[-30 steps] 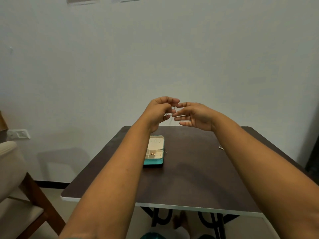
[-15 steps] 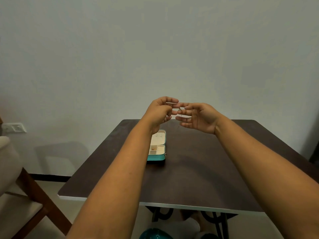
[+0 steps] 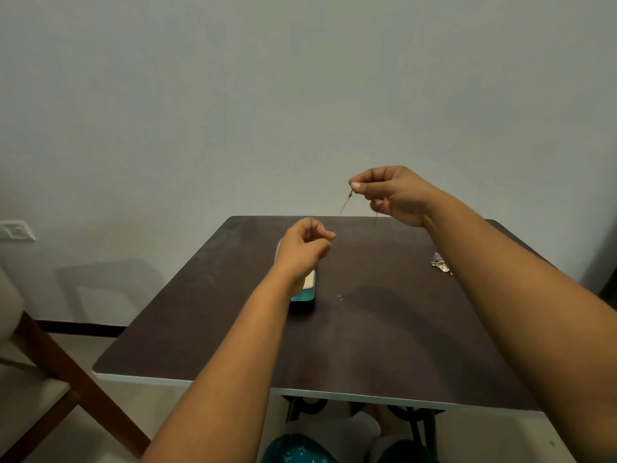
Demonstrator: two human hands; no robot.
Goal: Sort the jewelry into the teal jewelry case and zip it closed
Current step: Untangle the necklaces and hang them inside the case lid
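Right hand [image 3: 395,195] pinches a thin chain [image 3: 345,202] at its clasp, high above the far table [image 3: 367,335] edge, strand dangling. Left hand [image 3: 305,250] hovers curled over the open teal case [image 3: 302,294]; whether it pinches the chain's lower end, can't tell. Case contents mostly hidden, cream lining showing. Small piece [image 3: 340,297] right of the case; jewelry heap [image 3: 440,263] far right.

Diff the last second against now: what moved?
The hands came apart. The right hand rose up and to the right, pinching one end of a thin chain that hangs from its grip. The left hand dropped toward the case, fingers curled; whether it holds the other end is too fine to tell. Unchanged: the open case, the small piece beside it and the jewelry pile stay on the table.
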